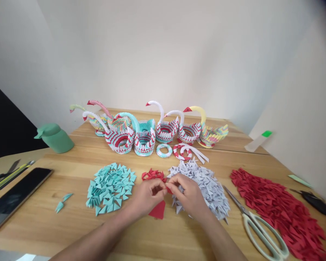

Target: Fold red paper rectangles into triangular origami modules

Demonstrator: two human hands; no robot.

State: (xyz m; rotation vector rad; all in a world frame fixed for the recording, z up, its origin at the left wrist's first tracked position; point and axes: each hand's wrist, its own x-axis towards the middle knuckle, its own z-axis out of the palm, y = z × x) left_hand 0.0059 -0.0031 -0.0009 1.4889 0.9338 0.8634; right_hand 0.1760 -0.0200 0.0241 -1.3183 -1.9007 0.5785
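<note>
Close together at the centre, my left hand (149, 194) and my right hand (188, 194) pinch a small red paper piece (168, 189) between their fingertips. Fingers cover most of it, so its folds are hidden. Under my left hand lies a flat red paper sheet (158, 210). Just beyond the fingers sits a small heap of red paper bits (153, 174). A pile of teal folded paper triangles (111, 186) is left of my left hand. Behind and to the right of my right hand spreads a pile of pale grey-lilac triangles (209, 188).
Several folded-paper swans (143, 141) stand at the back, with a teal-and-white ring (164, 150) and a red-and-white ring (179, 152) before them. Scissors (251, 214) and red triangles (279, 214) lie right. A phone (19, 195) and green pot (54, 137) are left.
</note>
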